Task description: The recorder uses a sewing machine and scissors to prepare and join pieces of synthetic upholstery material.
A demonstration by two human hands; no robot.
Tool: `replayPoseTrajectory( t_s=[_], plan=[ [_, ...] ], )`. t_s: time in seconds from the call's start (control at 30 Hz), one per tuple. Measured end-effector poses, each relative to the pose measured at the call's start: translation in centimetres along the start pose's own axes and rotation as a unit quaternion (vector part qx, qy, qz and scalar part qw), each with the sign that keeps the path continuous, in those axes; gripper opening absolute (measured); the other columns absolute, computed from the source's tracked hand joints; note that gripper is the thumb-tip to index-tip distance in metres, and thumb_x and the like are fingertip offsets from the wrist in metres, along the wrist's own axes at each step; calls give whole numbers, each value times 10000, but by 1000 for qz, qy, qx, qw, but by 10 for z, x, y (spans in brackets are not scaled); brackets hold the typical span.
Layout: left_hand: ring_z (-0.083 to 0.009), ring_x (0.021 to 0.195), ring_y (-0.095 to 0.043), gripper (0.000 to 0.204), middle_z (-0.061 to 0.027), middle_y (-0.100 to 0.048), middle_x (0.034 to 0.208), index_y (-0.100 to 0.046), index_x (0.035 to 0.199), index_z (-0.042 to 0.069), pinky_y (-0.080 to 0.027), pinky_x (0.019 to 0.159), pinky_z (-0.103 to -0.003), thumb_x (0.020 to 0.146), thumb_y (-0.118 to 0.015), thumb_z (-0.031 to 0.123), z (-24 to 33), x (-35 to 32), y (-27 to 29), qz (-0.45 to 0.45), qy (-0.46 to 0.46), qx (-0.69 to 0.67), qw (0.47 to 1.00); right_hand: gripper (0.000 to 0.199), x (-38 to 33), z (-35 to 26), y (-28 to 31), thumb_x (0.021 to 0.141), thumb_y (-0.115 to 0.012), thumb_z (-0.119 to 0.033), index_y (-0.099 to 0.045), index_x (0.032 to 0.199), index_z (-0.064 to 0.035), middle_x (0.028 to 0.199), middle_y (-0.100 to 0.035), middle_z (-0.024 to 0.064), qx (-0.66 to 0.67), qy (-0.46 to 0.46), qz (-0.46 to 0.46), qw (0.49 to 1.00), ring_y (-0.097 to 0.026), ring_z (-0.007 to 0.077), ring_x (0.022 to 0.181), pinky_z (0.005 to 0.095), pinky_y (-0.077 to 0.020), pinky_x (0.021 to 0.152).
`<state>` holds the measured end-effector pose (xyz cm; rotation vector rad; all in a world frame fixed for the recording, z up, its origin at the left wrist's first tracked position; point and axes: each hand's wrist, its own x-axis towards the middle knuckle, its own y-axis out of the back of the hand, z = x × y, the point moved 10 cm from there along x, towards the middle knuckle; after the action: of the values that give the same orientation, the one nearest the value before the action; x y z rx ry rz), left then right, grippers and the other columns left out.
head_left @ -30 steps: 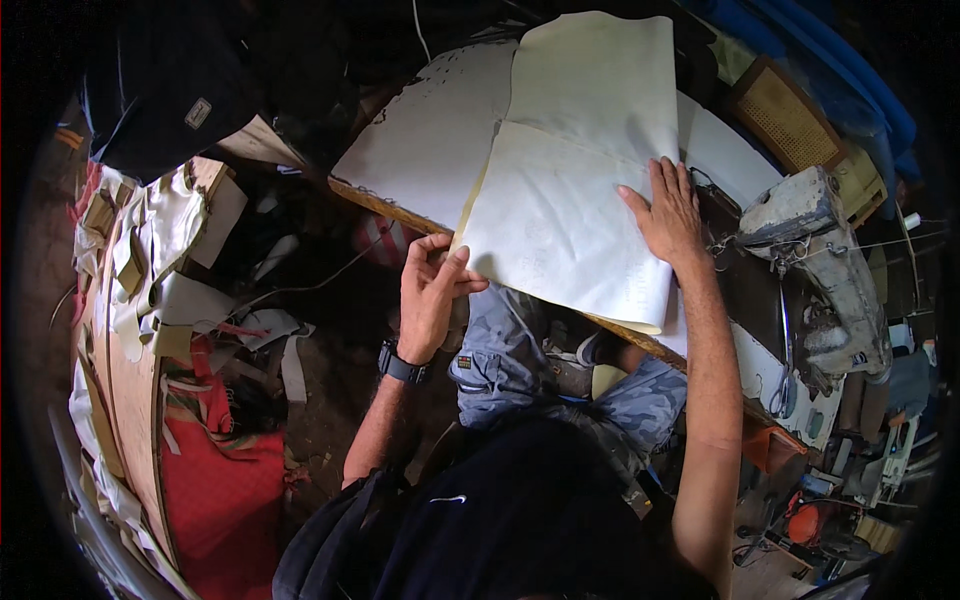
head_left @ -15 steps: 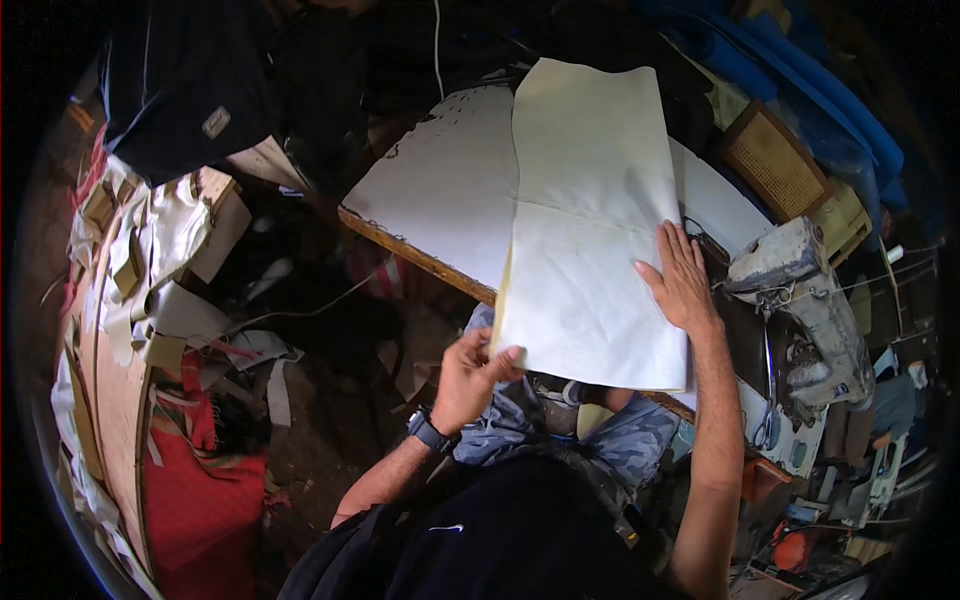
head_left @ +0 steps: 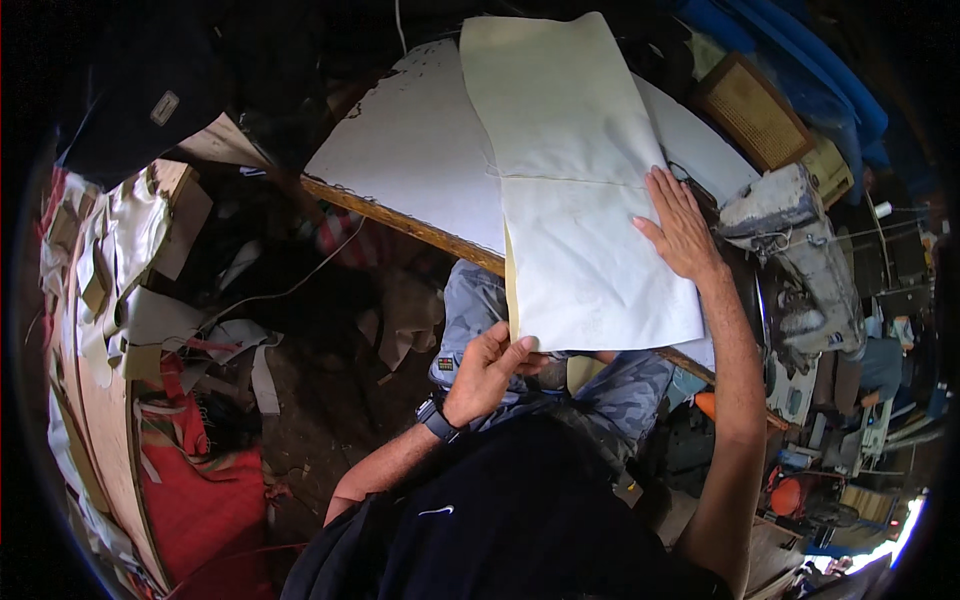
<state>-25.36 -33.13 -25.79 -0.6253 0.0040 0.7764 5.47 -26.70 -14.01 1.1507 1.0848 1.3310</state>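
A long pale piece of material point(head_left: 590, 240), white to cream and soft like fabric or vinyl, lies over the white tabletop point(head_left: 420, 150). A seam or crease crosses it, and its near end overhangs the table's front edge above my lap. My left hand point(head_left: 488, 372) pinches the near left corner between thumb and fingers; a yellowish underside or second layer shows along that edge. On the right edge my right hand point(head_left: 680, 228) lies flat, fingers stretched out, pressing the material down. A worn sewing machine point(head_left: 795, 255) stands just right of that hand.
The table's wooden front edge point(head_left: 400, 222) runs between me and the top. At the left, a wooden board point(head_left: 100, 330) carries pale scraps, with red cloth point(head_left: 200, 510) below. A framed cane panel point(head_left: 755, 110) and blue sheeting point(head_left: 830, 70) are at the far right.
In the picture, the material's far end and the table have shifted up and left, and the material looks more slanted. Both hands keep their places on it, the left pinching, the right flat.
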Motion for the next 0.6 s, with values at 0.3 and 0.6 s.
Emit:
replayPoseTrajectory(
  t_s=[0.3,0.6],
  plan=[
    [-226,1038,-744,293,-156,-742,1141,-586,1261,-29,-612,937,-379,1121,-538,224,-2,1,3,3,5,24,1000,708,-87,-42,40,1064,-528,-494,-395,1605,-56,1690,-317,196,122,-63,51,989,-259,384,1577,513,-223,1274],
    [-279,1100,-732,342,-190,-713,1216,-555,1352,-45,-599,971,-411,1136,-417,181,-6,-3,5,-13,-13,-2,1000,843,-119,-60,14,1025,-486,-648,-347,1631,-79,1703,-276,200,105,-82,28,991,-230,381,1587,559,-191,1279]
  ],
)
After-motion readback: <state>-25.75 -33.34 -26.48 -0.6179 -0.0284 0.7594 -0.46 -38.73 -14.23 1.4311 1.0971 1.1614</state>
